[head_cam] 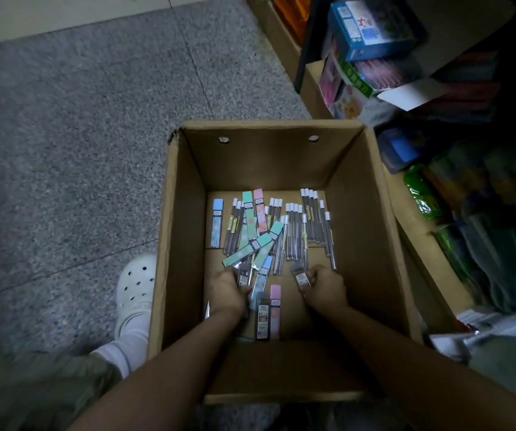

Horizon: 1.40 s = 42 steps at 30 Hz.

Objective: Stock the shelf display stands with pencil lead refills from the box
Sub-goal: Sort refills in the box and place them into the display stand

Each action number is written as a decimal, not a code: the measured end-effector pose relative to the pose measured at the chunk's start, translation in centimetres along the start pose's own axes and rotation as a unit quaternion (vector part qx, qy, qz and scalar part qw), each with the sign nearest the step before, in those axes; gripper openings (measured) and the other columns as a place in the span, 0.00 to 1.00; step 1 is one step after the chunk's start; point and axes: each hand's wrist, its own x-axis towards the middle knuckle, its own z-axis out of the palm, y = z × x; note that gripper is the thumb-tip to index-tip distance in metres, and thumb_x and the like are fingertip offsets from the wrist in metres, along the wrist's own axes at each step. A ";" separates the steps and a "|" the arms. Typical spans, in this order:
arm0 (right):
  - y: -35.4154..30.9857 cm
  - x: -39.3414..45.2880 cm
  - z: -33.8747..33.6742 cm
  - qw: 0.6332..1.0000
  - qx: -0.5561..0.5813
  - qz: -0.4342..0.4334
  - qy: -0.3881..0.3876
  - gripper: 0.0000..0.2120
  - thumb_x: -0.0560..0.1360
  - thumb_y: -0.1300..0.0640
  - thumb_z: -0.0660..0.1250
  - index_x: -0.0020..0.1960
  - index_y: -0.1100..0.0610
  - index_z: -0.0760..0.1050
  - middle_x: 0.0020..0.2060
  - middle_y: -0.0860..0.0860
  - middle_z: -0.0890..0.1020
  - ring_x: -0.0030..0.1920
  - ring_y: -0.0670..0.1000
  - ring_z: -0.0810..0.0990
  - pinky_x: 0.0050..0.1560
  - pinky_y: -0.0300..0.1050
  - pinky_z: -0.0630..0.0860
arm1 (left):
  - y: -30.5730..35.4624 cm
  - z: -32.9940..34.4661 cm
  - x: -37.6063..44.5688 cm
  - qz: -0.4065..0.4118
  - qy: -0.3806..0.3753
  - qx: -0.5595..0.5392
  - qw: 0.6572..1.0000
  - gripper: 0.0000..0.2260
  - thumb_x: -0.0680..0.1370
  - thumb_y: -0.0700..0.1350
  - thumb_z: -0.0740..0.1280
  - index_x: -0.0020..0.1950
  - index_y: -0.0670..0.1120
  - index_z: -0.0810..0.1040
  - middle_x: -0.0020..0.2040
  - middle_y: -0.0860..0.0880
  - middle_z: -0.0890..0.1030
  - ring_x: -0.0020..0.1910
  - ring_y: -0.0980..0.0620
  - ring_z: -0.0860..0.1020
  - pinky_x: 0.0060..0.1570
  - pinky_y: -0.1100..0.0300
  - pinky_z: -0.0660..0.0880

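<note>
An open cardboard box (pixel 185 213) stands on the floor below me. On its bottom lie several pencil lead refills (pixel 294 231): clear tubes with white caps and flat cases in teal, pink and blue. Both my hands are down inside the box. My left hand (pixel 228 290) grips a grey lead case (pixel 244 275) at the near edge of the pile. My right hand (pixel 323 287) grips another grey lead case (pixel 300 276). A dark case and a pink case (pixel 275 309) lie between my wrists.
Grey speckled floor tiles (pixel 79 135) spread to the left. My foot in a white clog (pixel 135 287) stands beside the box. To the right are lower shelves and cartons with coloured packages (pixel 371 29) and green and blue goods (pixel 437 194).
</note>
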 end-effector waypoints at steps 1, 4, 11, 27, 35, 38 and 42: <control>0.0 -0.2 -0.4 0.999 0.042 0.007 -0.008 0.05 0.74 0.61 0.71 0.48 0.56 0.75 0.50 0.54 0.81 0.51 0.53 0.79 0.50 0.44 0.77 | 0.2 -0.1 -0.1 0.001 -0.003 -0.012 1.000 0.10 0.76 0.41 0.71 0.56 0.41 0.77 0.54 0.43 0.81 0.54 0.44 0.78 0.51 0.59 0.72; -0.7 -1.0 -1.6 0.986 0.161 0.008 -0.039 0.07 0.72 0.62 0.74 0.43 0.53 0.77 0.48 0.52 0.81 0.49 0.52 0.79 0.41 0.37 0.74 | 1.0 -0.6 -0.1 0.007 -0.018 -0.071 0.997 0.05 0.79 0.42 0.66 0.52 0.42 0.75 0.46 0.44 0.80 0.48 0.45 0.77 0.48 0.56 0.72; -3.0 -3.4 -1.8 0.938 0.320 -0.014 -0.129 0.13 0.69 0.61 0.77 0.52 0.61 0.79 0.47 0.57 0.85 0.49 0.55 0.84 0.53 0.49 0.81 | 2.0 -1.1 -1.9 -0.008 -0.125 -0.305 0.944 0.05 0.81 0.41 0.63 0.46 0.47 0.72 0.34 0.51 0.77 0.28 0.58 0.76 0.26 0.66 0.70; -0.8 -0.8 0.2 0.991 0.027 -0.105 -0.084 0.16 0.70 0.56 0.76 0.56 0.51 0.78 0.53 0.49 0.79 0.54 0.48 0.78 0.58 0.45 0.77 | 1.3 -0.6 -0.8 -0.097 -0.063 -0.318 0.941 0.11 0.81 0.37 0.62 0.61 0.46 0.67 0.52 0.46 0.77 0.50 0.47 0.78 0.47 0.49 0.80; -1.3 0.3 3.1 0.964 -0.164 -0.185 -0.095 0.38 0.62 0.45 0.80 0.67 0.49 0.68 0.67 0.51 0.66 0.66 0.54 0.68 0.61 0.51 0.74 | 0.7 -0.1 0.6 -0.137 -0.006 -0.277 0.951 0.13 0.80 0.36 0.63 0.64 0.45 0.68 0.51 0.46 0.77 0.54 0.42 0.78 0.57 0.44 0.77; -1.0 0.4 3.2 0.970 -0.119 -0.197 -0.073 0.22 0.66 0.52 0.78 0.55 0.50 0.72 0.61 0.50 0.69 0.63 0.53 0.70 0.58 0.49 0.75 | 1.0 0.3 0.6 -0.122 -0.002 -0.254 0.959 0.12 0.79 0.37 0.63 0.62 0.44 0.69 0.47 0.49 0.76 0.48 0.46 0.76 0.55 0.48 0.78; -0.4 0.8 2.1 0.980 -0.063 -0.184 -0.043 0.18 0.66 0.54 0.78 0.51 0.50 0.73 0.57 0.48 0.73 0.58 0.51 0.74 0.56 0.48 0.76 | 1.1 0.1 0.3 -0.111 0.001 -0.248 0.963 0.12 0.79 0.36 0.64 0.61 0.44 0.69 0.49 0.47 0.77 0.52 0.45 0.77 0.57 0.49 0.76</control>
